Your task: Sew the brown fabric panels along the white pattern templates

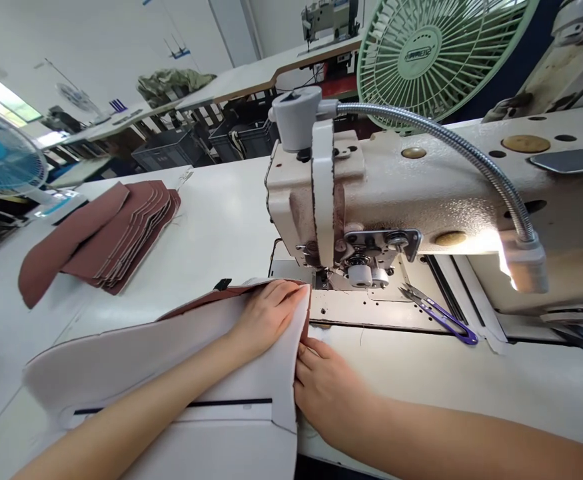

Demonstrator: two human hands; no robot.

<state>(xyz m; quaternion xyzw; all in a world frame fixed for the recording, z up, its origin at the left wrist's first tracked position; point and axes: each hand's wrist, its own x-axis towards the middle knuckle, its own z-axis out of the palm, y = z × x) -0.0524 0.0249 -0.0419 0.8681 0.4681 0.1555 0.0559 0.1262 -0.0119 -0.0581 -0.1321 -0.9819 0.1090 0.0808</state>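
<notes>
left hand (266, 317) flat on white-backed fabric piece (171, 360), right hand (328, 387) pinching its edge

white fabric piece (171, 360), purple snips (444, 315)

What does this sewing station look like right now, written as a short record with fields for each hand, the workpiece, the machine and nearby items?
left hand: left hand lies flat on top of the fabric piece, fingers pointing toward the needle area
right hand: right hand pinches the fabric piece's right edge
workpiece: white-backed, reddish-brown face, lying on the work table
machine: industrial sewing machine, with gooseneck lamp lit
nearby: purple thread snips on the machine bed; stack of reddish-brown cut pieces at far left; green fan behind
</notes>
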